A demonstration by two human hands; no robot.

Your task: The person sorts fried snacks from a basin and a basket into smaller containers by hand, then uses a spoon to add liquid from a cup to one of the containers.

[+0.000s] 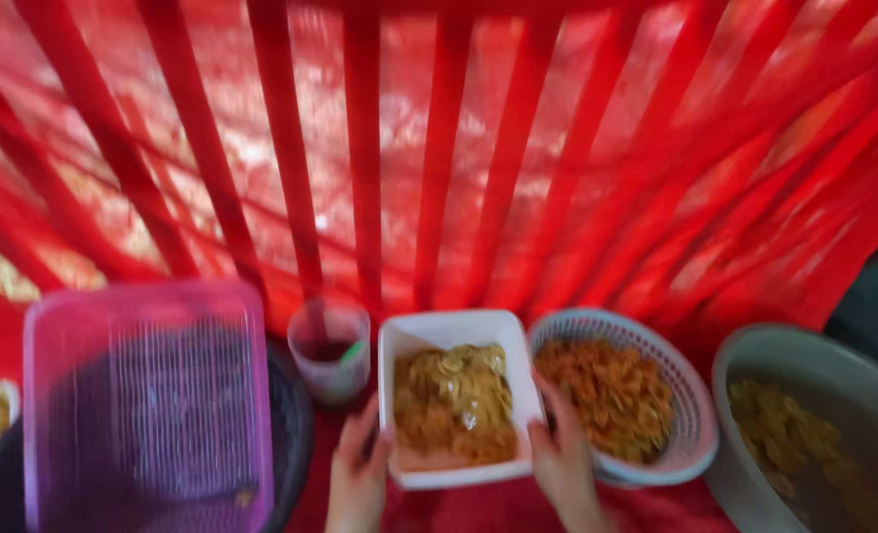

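the picture is blurred. near the middle, both hands grip a white rectangular tub [456, 336] of yellowish fried chips. the left hand [357, 472] closes on its near left corner, and the right hand [561, 456] clasps its right side, fingers curled over the rim. just right of the tub sits a round pale basket [691, 395] of orange chips, and further right a grey basin [755, 355]. to the left stand a clear plastic cup [331, 345] and a purple mesh tray [143, 395]. red striped cloth [518, 148] hangs at the far side.
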